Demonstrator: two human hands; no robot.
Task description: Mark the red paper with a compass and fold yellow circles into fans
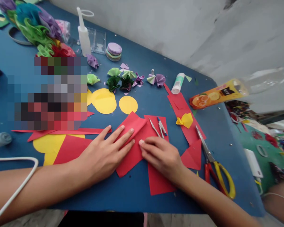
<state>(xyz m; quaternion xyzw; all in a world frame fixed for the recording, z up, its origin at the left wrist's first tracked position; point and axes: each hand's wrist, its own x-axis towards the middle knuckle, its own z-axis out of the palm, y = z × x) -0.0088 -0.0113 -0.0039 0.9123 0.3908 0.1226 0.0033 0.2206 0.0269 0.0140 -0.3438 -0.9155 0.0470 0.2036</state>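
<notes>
My left hand (109, 148) lies flat with its fingers spread across a folded piece of red paper (130, 160). Beside it, my right hand (159, 154) is closed in a pinch at the right edge of that same paper. Under my right hand is a second red sheet (158, 186). A drawing compass (161, 126) with a blue-and-white pen part rests on this sheet, its lower portion hidden by my right hand.
Scissors (210, 159) with red and yellow handles lie at right, near red strips (186, 129) and a glue stick (178, 83). Yellow paper circles (128, 105), pleated paper pieces (126, 82) and a white squeeze bottle (84, 39) are farther back. An orange-labelled bottle (217, 94) lies by the right edge.
</notes>
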